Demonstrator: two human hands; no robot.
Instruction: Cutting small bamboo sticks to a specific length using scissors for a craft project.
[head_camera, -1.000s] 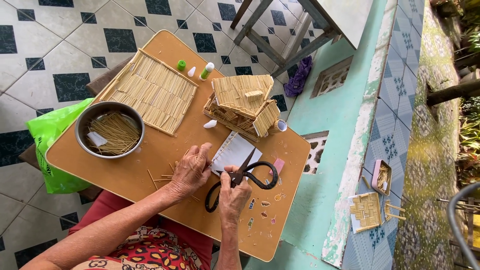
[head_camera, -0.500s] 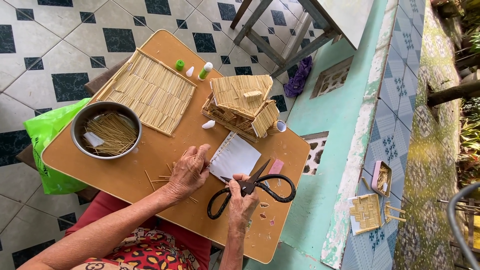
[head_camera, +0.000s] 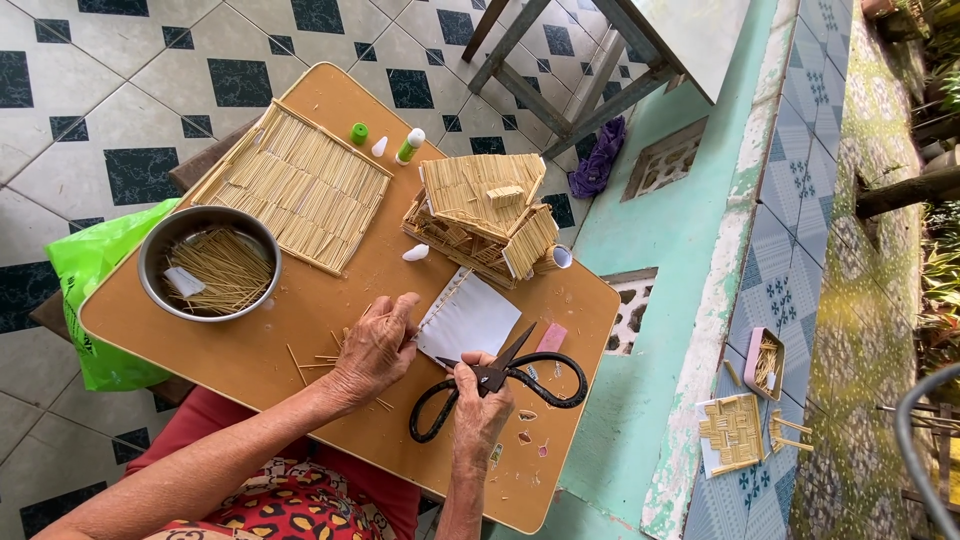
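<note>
Scissors (head_camera: 500, 385) | black, flat | blades point up-right toward white sheet (head_camera: 470, 320)

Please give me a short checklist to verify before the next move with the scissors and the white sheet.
1. Right hand grips the black scissors at the pivot: ok.
2. Left hand touches the white sheet edge: ok.
3. Blades open or closed: cannot tell.
4. Left fingers are away from the blade tip: ok.
5. Stick house stands apart from the sheet: ok.
6. Loose sticks under the left hand, out of the cutting path: cannot tell.
</note>
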